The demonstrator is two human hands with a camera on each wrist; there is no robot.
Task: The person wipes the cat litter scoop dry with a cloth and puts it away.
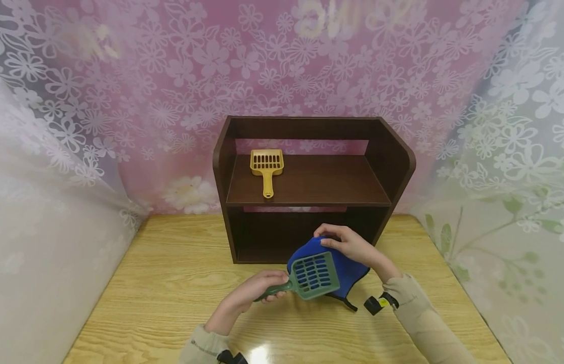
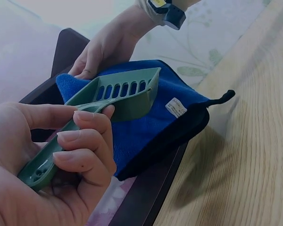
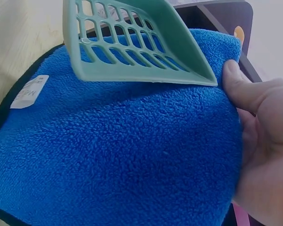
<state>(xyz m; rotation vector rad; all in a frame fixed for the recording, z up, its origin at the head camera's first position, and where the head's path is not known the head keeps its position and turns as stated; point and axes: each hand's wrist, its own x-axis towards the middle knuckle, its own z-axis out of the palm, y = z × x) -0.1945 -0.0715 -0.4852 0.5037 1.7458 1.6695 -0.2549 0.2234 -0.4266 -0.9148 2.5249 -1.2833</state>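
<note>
A green slotted litter scoop (image 1: pixel 315 276) is held by its handle in my left hand (image 1: pixel 262 289), the fingers curled round it in the left wrist view. Its slotted head is in front of a blue towel (image 1: pixel 350 273) with dark edging, a white label (image 2: pixel 176 108) and a hanging loop (image 2: pixel 221 98). My right hand (image 1: pixel 350 243) pinches the towel near its top edge, thumb on the near face in the right wrist view. Some of the right fingers are hidden behind the cloth. Whether scoop and towel touch, I cannot tell.
Behind the hands stands a dark brown two-level shelf (image 1: pixel 309 197) on the wooden table (image 1: pixel 181 283). A yellow litter scoop (image 1: pixel 267 169) lies on its upper board, towards the left. Flowered curtains (image 1: pixel 181 91) hang at the back and both sides.
</note>
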